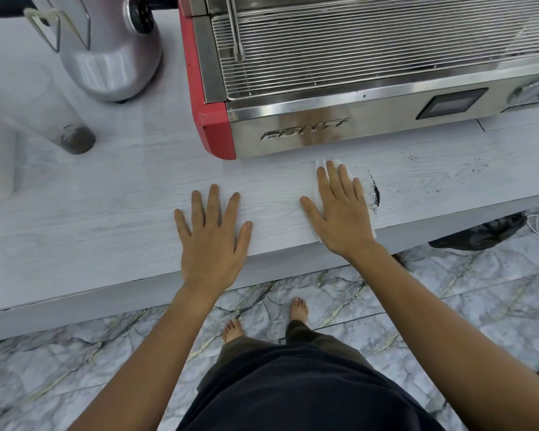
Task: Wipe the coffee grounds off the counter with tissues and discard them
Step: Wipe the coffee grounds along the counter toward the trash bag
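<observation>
While our right hand (343, 213) presses the tissue (321, 165) flat with straight fingers, coffee grounds (374, 195) lie just beside its little finger; our left hand (212, 234) rests flat, holding nothing.

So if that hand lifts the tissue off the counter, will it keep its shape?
Probably not. The tissue lies thin and flat under the right hand, so it would likely droop. It also looks light, and the coffee grounds heaped at its edge may spill off.

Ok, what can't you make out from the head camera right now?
- Tissue: mostly hidden under the flat right hand.
- Coffee grounds: any beneath the tissue are unseen.
- Scattered specks: too small to count.
- Espresso machine: cut off by the top and right edges.
</observation>
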